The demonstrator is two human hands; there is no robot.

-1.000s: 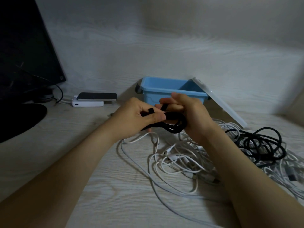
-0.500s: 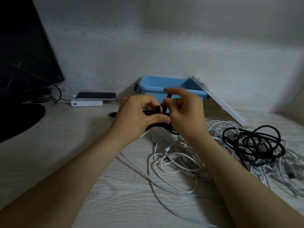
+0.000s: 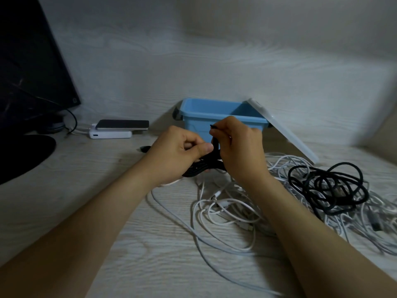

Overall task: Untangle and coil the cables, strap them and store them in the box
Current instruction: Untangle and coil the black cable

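1. One black coiled cable [image 3: 199, 166] is bunched between both hands, low over the desk [image 3: 86, 190]. Can't tell if it touches the desk. A black strap [image 3: 215, 145] runs up out of the bundle.
2. Left hand [image 3: 178, 151] is curled round the coil with the thumb pressed on top. It's likely clamping the loops so they don't spring apart.
3. Right hand [image 3: 240, 147] pinches the strap's free end and holds it upward. My read: it's cinching the strap round the coil. So this is the strapping step, nothing stored yet.
4. Just beyond the hands is the blue box [image 3: 206, 114], open, with its lid [image 3: 285, 134] leaning on the right side. That gives a short, clear drop for the coil. The box floor isn't fully visible.
5. Under and right of the right forearm lies a tangle of white cables [image 3: 225, 207]. A loose black cable [image 3: 328, 190] is heaped on it farther right. Most of the job remains.
6. Well left of the left hand, a phone [image 3: 122, 124] sits on a white power bank [image 3: 110, 134], next to a monitor [image 3: 28, 61]. None of it belongs to the task.
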